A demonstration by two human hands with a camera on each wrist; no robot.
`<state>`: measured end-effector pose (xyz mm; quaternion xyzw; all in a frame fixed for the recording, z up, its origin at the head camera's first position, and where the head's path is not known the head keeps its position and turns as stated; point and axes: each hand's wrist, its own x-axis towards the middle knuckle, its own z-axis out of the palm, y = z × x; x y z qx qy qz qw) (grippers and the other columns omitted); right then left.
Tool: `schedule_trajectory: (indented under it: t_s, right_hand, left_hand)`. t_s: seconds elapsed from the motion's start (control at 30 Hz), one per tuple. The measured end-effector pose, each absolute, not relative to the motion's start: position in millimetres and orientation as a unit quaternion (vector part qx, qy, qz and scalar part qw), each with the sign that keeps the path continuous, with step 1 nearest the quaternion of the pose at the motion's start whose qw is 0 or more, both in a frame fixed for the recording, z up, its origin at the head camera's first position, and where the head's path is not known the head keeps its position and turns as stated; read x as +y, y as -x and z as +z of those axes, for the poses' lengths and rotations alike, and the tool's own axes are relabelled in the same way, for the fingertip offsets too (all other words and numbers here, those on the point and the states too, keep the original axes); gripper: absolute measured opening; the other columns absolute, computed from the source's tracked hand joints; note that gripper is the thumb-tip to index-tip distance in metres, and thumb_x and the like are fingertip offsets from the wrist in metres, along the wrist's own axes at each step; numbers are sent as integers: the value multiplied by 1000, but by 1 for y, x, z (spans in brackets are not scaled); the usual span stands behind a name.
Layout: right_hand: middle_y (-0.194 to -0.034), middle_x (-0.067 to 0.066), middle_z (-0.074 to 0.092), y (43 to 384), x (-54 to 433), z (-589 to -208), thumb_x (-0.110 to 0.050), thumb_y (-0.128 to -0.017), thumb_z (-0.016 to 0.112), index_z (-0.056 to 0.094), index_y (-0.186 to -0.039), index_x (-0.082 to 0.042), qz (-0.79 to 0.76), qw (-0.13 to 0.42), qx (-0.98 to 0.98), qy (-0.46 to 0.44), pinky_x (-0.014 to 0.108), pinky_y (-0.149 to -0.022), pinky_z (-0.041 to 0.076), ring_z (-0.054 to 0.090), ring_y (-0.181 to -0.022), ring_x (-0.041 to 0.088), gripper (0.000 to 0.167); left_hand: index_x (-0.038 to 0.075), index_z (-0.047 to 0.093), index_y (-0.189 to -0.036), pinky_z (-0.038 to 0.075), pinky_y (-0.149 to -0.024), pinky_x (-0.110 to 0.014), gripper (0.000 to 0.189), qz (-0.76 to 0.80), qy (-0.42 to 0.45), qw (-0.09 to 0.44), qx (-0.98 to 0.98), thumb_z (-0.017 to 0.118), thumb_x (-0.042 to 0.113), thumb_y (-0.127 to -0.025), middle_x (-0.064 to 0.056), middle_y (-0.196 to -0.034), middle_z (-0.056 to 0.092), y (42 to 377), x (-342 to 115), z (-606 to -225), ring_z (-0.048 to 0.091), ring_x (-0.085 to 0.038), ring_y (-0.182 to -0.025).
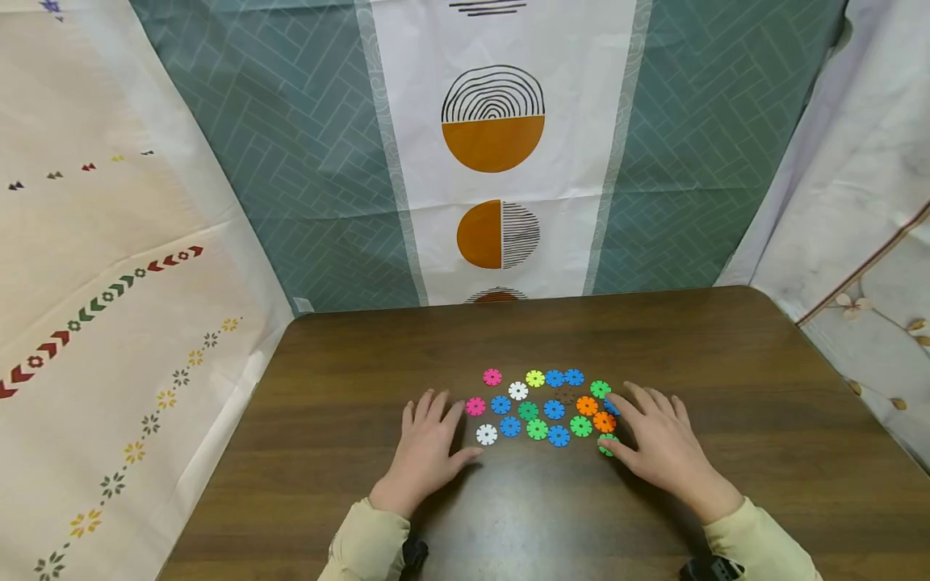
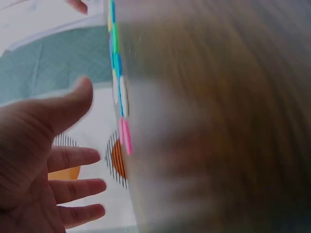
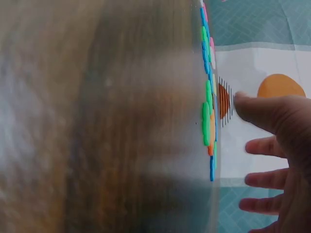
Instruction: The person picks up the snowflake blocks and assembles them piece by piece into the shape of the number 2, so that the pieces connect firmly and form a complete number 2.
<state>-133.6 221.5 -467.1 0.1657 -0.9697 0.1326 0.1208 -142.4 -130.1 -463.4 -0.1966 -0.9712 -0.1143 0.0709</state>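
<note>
The head view is bright and fairly sharp, with pale glare on the table (image 1: pixel 501 516) and soft shadows beneath the left hand (image 1: pixel 425 454) and right hand (image 1: pixel 664 442), while both dimmer wrist views smear the tabletop.

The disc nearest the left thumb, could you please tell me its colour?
The disc is white, seen best in the head view.

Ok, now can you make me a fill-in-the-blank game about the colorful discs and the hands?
1. The head view shows ____ pink discs.
2. In that view, the disc just right of the yellow disc is ____.
3. The orange discs are ____ to the right hand than to the left hand.
4. The disc at the group's near-left corner is ____.

Missing words: two; blue; closer; white.
</note>
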Motion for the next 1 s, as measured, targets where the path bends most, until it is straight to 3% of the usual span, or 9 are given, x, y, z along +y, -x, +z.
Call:
schedule_trajectory:
  t_s: [0.2,0.33,0.67,0.83,1.0]
  right_hand:
    - [-97,7,62,131,217,-465,-39,-73,85,70,-100,-12,121,105,-974,-159,59,-78,42,55,-89,32,41]
    - [-78,-5,56,129,215,-464,-40,-71,86,66,-84,-17,118,83,-978,-151,46,-66,39,50,-71,19,33]
    - [-73,-8,51,129,214,-468,-29,-73,86,61,-81,-15,132,58,-978,-153,36,-59,34,44,-62,9,30]
    - [-75,-6,52,128,212,-467,-26,-73,86,60,-83,-14,148,30,-978,-141,34,-58,35,48,-65,9,30]
    - [-73,-6,50,127,211,-466,-23,-74,85,53,-82,-14,180,14,-975,-128,33,-58,33,45,-63,10,35]
  left_hand:
    - [12,70,-109,43,-90,-51,43,-91,229,79,-966,78,43,-80,-8,-108,61,148,-113,-465,54,-29,-102]
    - [14,72,-98,46,-74,-42,30,-68,228,72,-969,80,36,-80,-4,-92,63,151,-104,-462,54,-24,-84]
    - [13,68,-89,48,-62,-36,20,-63,217,53,-973,81,25,-79,-4,-84,63,155,-92,-462,56,-24,-75]
    - [10,58,-81,47,-60,-32,29,-111,211,43,-970,84,20,-75,-2,-76,53,157,-92,-463,53,-21,-70]
    - [11,49,-81,45,-58,-32,37,-168,195,34,-966,85,14,-75,1,-68,48,158,-91,-466,53,-20,-63]
